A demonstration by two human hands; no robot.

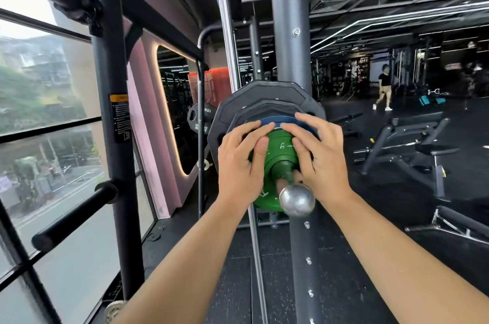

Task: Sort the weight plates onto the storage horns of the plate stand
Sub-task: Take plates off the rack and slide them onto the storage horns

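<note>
A small green weight plate (pixel 280 150) sits on a storage horn whose silver end cap (pixel 297 200) points toward me. Behind it on the same horn are a blue plate (pixel 277 122) and two larger black plates (pixel 267 97). My left hand (pixel 242 164) grips the green plate's left rim, thumb on its face and fingertips over the top edge against the blue plate. My right hand (pixel 321 156) holds its right side the same way. The horn juts from a grey upright post (pixel 287 19).
An empty black horn (pixel 76 215) sticks out from the left upright (pixel 111 101) by the window. Another black 10 kg plate (pixel 199 117) hangs further back. Benches (pixel 412 143) stand to the right, and a person (pixel 383 86) walks in the far background.
</note>
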